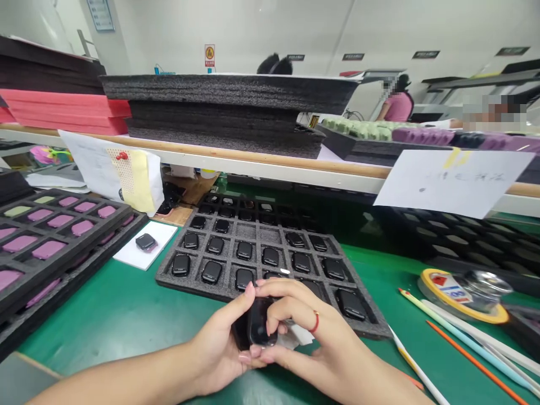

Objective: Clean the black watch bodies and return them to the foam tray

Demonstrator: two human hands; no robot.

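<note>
Both hands meet in front of a black foam tray (228,288). My left hand (221,343) is wrapped round a black rectangular watch-like device (258,323), thumb at its upper edge and fingers beneath. On the right, my right hand (310,323), with a red ring on one finger, grips the same device, a bent finger on its dark face and the thumb at its lower edge. A whitish piece of material (299,334) shows by the right palm; what holds it is hidden. Rows of similar black devices sit in the tray, and a few of its upper compartments hold none.
Stacked foam trays with purple pieces (48,249) stand left, beside a white pad (133,253) bearing one device. Yellow tape (439,289) and several thin sticks lie right. A shelf edge (253,163) crosses behind, carrying foam stacks. A seated person (399,107) is in the background.
</note>
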